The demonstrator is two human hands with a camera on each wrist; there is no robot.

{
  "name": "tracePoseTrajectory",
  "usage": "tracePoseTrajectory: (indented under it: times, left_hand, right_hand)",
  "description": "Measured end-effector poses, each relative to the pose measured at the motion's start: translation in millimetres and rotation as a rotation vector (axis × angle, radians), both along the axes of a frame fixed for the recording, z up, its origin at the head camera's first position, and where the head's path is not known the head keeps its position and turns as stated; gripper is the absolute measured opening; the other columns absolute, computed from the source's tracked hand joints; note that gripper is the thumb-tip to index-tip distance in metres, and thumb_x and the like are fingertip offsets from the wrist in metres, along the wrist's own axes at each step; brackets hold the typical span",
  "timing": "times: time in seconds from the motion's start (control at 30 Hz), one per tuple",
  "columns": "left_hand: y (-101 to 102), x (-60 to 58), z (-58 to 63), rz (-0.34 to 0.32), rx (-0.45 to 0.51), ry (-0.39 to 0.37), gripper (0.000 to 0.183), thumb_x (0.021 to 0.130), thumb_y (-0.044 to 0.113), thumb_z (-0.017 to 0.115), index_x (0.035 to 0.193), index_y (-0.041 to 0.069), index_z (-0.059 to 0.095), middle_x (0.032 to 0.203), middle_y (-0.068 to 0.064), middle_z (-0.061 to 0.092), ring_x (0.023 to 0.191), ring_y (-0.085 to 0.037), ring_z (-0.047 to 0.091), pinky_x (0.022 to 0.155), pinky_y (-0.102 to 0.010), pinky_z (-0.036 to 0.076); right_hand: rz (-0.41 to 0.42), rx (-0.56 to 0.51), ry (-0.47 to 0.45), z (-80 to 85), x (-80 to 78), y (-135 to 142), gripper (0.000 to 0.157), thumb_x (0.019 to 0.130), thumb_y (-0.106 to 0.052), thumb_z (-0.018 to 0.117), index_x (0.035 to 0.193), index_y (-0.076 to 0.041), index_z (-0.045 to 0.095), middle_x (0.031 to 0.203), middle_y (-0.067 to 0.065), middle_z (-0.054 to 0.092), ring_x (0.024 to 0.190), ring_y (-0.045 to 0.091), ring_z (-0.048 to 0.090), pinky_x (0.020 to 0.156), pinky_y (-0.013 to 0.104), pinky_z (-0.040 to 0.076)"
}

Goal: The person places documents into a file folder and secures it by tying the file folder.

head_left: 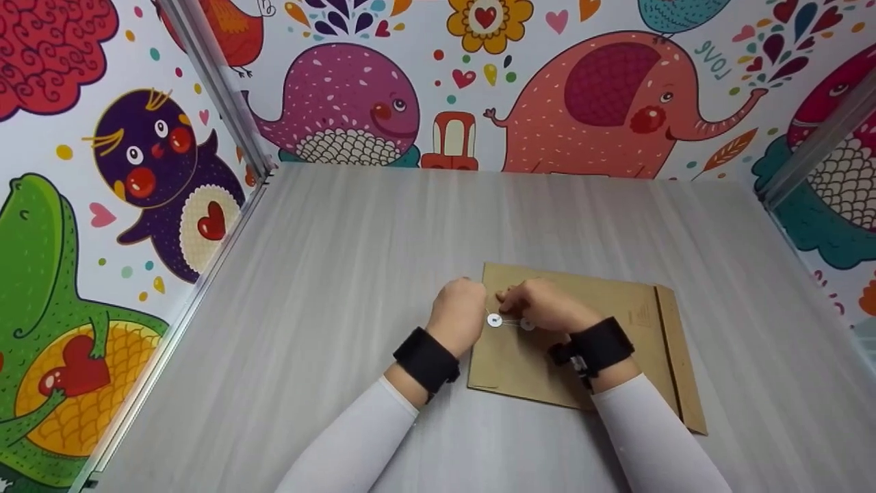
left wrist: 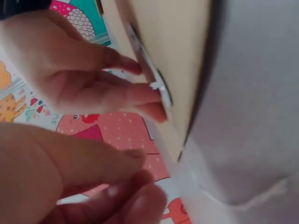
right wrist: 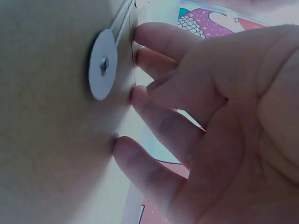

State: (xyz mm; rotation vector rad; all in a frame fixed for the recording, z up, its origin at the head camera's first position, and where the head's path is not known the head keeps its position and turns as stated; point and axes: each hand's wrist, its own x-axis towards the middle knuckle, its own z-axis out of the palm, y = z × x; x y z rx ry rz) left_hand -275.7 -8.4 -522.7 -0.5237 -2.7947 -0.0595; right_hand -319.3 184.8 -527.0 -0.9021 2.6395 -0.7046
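A brown kraft envelope (head_left: pixel 588 370) lies on the table with two white paper discs on it, joined by thin string (head_left: pixel 510 322). The left disc (head_left: pixel 494 320) sits near the envelope's left edge; the right one (right wrist: pixel 103 65) is partly covered by my right hand in the head view. My left hand (head_left: pixel 458 311) is at the left edge, with thumb and fingers pinched together; a faint end of string runs from the left disc towards it. My right hand (head_left: pixel 547 305) rests its fingertips (right wrist: pixel 126 149) on the envelope beside the discs.
The envelope's folded flap (head_left: pixel 681 363) lies along its right side. A grey wood-grain table (head_left: pixel 328 274) spreads around it. Walls (head_left: pixel 383 89) printed with cartoon animals stand at the back and both sides, with metal strips (head_left: pixel 226 89) at the corners.
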Motion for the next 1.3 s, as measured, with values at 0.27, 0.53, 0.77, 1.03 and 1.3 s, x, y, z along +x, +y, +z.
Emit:
tracePoseTrajectory:
  times: [0.27, 0.53, 0.77, 1.03, 1.3]
  left_hand:
    - [-15, -4.2, 8.6, -0.129, 0.196, -0.324, 0.013, 0.085, 0.0, 0.075, 0.091, 0.01, 0.083, 0.091, -0.004, 0.08, 0.087, -0.025, 0.073, 0.081, -0.035, 0.059]
    - [11, 29.2, -2.0, -0.46, -0.08, -0.222, 0.014, 0.087, 0.009, 0.073, 0.077, 0.015, 0.078, 0.079, 0.003, 0.075, 0.078, -0.017, 0.071, 0.075, -0.031, 0.059]
    - [28, 56.8, -12.6, -0.469, -0.194, 0.005, 0.022, 0.091, 0.007, 0.069, 0.076, 0.02, 0.078, 0.079, 0.006, 0.072, 0.076, -0.011, 0.067, 0.07, -0.024, 0.055]
    - [34, 61.5, -15.6, -0.503, -0.215, 0.073, 0.024, 0.09, 0.008, 0.069, 0.073, 0.023, 0.079, 0.073, 0.007, 0.07, 0.078, -0.01, 0.065, 0.082, -0.027, 0.046]
    - [34, 59.8, -15.4, -0.516, -0.232, 0.07, 0.023, 0.091, 0.01, 0.07, 0.076, 0.025, 0.08, 0.074, 0.008, 0.07, 0.079, -0.009, 0.065, 0.075, -0.025, 0.042]
  right_hand:
    - [0.017, -0.001, 0.0, -1.1, -3.8, 1, 0.043, 0.079, 0.021, 0.058, 0.107, -0.001, 0.083, 0.109, 0.015, 0.08, 0.103, 0.027, 0.071, 0.091, 0.044, 0.058]
    - [0.004, -0.003, -0.035, 8.5, -7.6, 18, 0.025, 0.09, 0.013, 0.066, 0.107, 0.003, 0.082, 0.123, 0.021, 0.077, 0.12, 0.036, 0.072, 0.093, 0.044, 0.058]
    - [-0.074, 0.039, 0.149, 11.6, -3.6, 17, 0.018, 0.086, 0.006, 0.071, 0.097, -0.003, 0.083, 0.095, 0.01, 0.081, 0.085, 0.023, 0.072, 0.082, 0.046, 0.061]
    - [-0.059, -0.077, 0.239, -8.8, -2.6, -5, 0.007, 0.084, 0.002, 0.082, 0.089, -0.002, 0.082, 0.085, 0.01, 0.08, 0.075, 0.019, 0.071, 0.07, 0.035, 0.059]
    - [-0.061, 0.03, 0.343, -17.7, -3.6, -8, 0.016, 0.088, 0.009, 0.067, 0.075, 0.0, 0.066, 0.071, 0.011, 0.065, 0.065, 0.018, 0.054, 0.062, 0.036, 0.052]
